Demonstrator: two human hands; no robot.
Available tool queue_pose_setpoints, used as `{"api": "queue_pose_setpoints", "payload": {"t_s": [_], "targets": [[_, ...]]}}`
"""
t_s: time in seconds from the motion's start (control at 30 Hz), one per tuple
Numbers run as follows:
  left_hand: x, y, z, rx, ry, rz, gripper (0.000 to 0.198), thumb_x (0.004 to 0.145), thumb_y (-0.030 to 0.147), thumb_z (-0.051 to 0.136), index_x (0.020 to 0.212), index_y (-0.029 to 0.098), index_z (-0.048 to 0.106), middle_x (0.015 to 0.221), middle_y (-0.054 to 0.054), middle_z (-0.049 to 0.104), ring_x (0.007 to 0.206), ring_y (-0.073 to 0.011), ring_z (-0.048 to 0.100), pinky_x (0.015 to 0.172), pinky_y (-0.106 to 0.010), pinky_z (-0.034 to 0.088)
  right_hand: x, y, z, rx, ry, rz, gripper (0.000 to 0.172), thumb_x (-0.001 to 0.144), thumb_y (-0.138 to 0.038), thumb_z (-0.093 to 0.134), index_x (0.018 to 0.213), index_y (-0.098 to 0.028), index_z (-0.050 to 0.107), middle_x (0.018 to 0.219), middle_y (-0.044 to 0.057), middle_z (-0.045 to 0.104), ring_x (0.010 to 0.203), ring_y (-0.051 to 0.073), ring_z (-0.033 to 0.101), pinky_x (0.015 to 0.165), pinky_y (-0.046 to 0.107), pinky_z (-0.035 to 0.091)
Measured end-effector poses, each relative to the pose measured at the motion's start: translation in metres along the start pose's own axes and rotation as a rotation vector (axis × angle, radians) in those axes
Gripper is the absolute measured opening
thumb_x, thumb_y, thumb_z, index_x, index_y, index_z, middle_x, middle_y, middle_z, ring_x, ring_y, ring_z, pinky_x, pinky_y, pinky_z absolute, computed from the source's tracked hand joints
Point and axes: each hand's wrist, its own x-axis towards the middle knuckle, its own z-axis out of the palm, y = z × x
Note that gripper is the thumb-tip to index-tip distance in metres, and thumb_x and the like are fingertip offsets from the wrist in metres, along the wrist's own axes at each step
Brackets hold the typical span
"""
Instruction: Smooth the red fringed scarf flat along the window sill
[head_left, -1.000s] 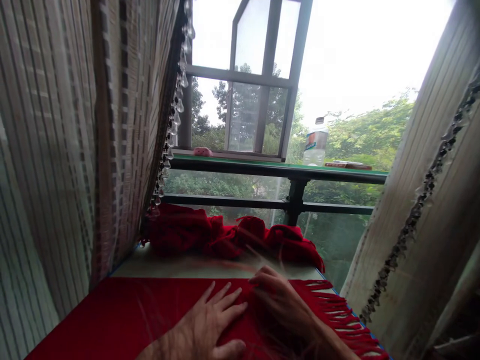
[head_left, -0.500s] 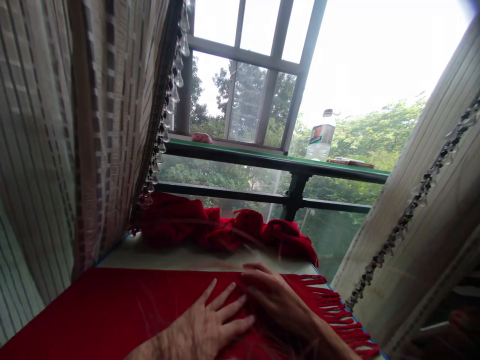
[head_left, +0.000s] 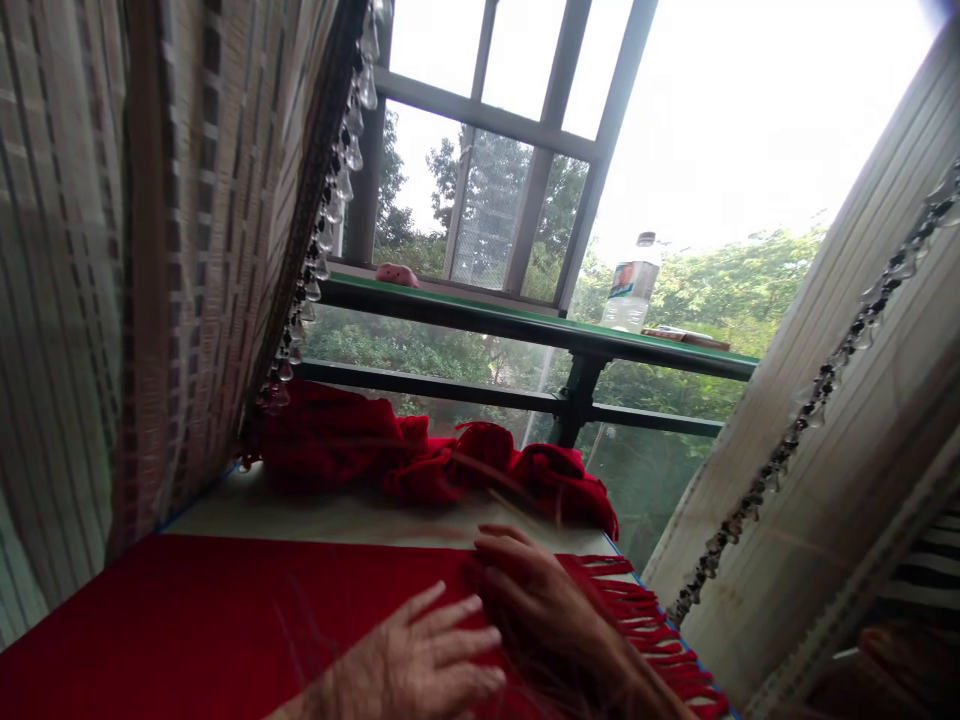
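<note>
A red fringed scarf [head_left: 225, 620] lies flat across the table [head_left: 337, 515] in front of me. My left hand [head_left: 420, 660] rests on it with fingers spread, palm down. My right hand [head_left: 540, 600] lies beside it to the right, flat on the scarf near the fringe [head_left: 645, 610], fingers pointing left. A bunched heap of red cloth [head_left: 420, 460] sits at the table's far edge, apart from both hands.
Woven curtains with bead trim hang at the left [head_left: 187, 250] and right [head_left: 840, 400]. Beyond the table runs a dark railing with a green ledge [head_left: 525, 325] bearing a plastic bottle [head_left: 630, 285], a pink object [head_left: 396, 274] and a flat item [head_left: 686, 337].
The view has swung slightly left and up. My left hand has slid a little toward me, its fingers drawing lower on the scarf. My right hand stays flat near the fringe.
</note>
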Motion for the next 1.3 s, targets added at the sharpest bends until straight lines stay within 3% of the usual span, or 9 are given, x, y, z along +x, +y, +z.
{"api": "queue_pose_setpoints", "payload": {"t_s": [0.13,0.27,0.4,0.6,0.77,0.87,1.0,1.13,1.3], "targets": [[-0.001,-0.017,-0.038,-0.011,-0.058,-0.398,0.048,0.099,0.024,0.051,0.146,0.028,0.061,0.158,-0.005,0.055,0.15,-0.0325,0.045,0.126,-0.061,0.035,0.001,0.001,-0.002,-0.009,0.058,-0.045,0.029,0.095,-0.028,0.06,0.121,-0.031,0.072,0.124,0.008,0.067,0.116,0.025,0.067,0.102,0.042,0.053],[-0.001,-0.022,-0.048,-0.055,-0.221,-0.561,0.06,0.103,0.046,0.048,0.158,0.024,0.045,0.167,-0.007,0.038,0.158,-0.0322,0.029,0.131,-0.063,0.019,0.004,0.003,-0.007,-0.057,0.173,-0.076,0.032,0.092,-0.021,0.055,0.117,-0.029,0.073,0.103,0.004,0.063,0.093,0.021,0.065,0.084,0.036,0.054],[0.0,-0.022,-0.045,-0.072,-0.285,-0.577,0.065,0.104,0.055,0.042,0.161,0.024,0.036,0.17,-0.004,0.028,0.16,-0.0301,0.021,0.132,-0.062,0.012,0.004,0.003,-0.013,-0.063,0.195,-0.065,0.032,0.092,-0.02,0.053,0.116,-0.028,0.073,0.098,0.003,0.061,0.089,0.02,0.063,0.08,0.034,0.054],[-0.002,-0.02,-0.045,-0.103,-0.231,-0.574,0.064,0.102,0.052,0.046,0.16,0.024,0.041,0.168,-0.005,0.033,0.159,-0.0325,0.025,0.132,-0.063,0.015,0.003,-0.004,-0.009,-0.05,0.161,-0.045,0.036,0.091,-0.017,0.053,0.118,-0.028,0.074,0.103,0.004,0.066,0.096,0.02,0.064,0.089,0.037,0.052],[-0.004,-0.018,-0.046,-0.101,-0.25,-0.586,0.065,0.103,0.053,0.044,0.16,0.022,0.039,0.169,-0.005,0.031,0.16,-0.0312,0.023,0.133,-0.062,0.012,0.004,-0.002,-0.012,0.035,0.271,-0.039,0.042,0.079,-0.012,0.057,0.112,-0.029,0.077,0.103,0.003,0.065,0.093,0.02,0.062,0.086,0.035,0.05],[-0.003,-0.018,-0.045,-0.095,-0.271,-0.59,0.066,0.103,0.054,0.043,0.161,0.023,0.038,0.17,-0.004,0.03,0.161,-0.0308,0.021,0.133,-0.061,0.011,0.006,-0.002,-0.014,0.337,0.302,0.083,0.039,0.07,-0.014,0.067,0.103,-0.028,0.082,0.099,0.002,0.065,0.092,0.02,0.059,0.083,0.032,0.047],[-0.002,-0.018,-0.045,-0.1,-0.269,-0.591,0.065,0.103,0.054,0.042,0.161,0.024,0.038,0.17,-0.004,0.03,0.161,-0.0304,0.022,0.133,-0.061,0.011,0.008,-0.003,-0.008,0.747,0.276,0.243,0.042,0.065,-0.023,0.068,0.104,-0.028,0.082,0.087,0.0,0.061,0.066,0.013,0.048,0.067,0.03,0.043],[-0.001,-0.017,-0.048,-0.101,-0.256,-0.592,0.064,0.102,0.052,0.045,0.16,0.023,0.041,0.169,-0.005,0.032,0.16,-0.0322,0.023,0.133,-0.062,0.013,0.008,-0.006,-0.001,0.936,0.244,0.286,0.045,0.062,-0.025,0.067,0.105,-0.028,0.082,0.083,-0.001,0.06,0.06,0.01,0.04,0.061,0.029,0.042],[-0.004,-0.02,-0.045,-0.098,-0.225,-0.572,0.063,0.102,0.052,0.047,0.159,0.024,0.043,0.168,-0.006,0.034,0.159,-0.0336,0.026,0.132,-0.063,0.016,0.006,-0.01,-0.005,1.244,0.218,0.305,0.056,0.052,-0.014,0.068,0.105,-0.023,0.082,0.082,0.0,0.063,0.061,0.01,0.042,0.058,0.024,0.041]]}}
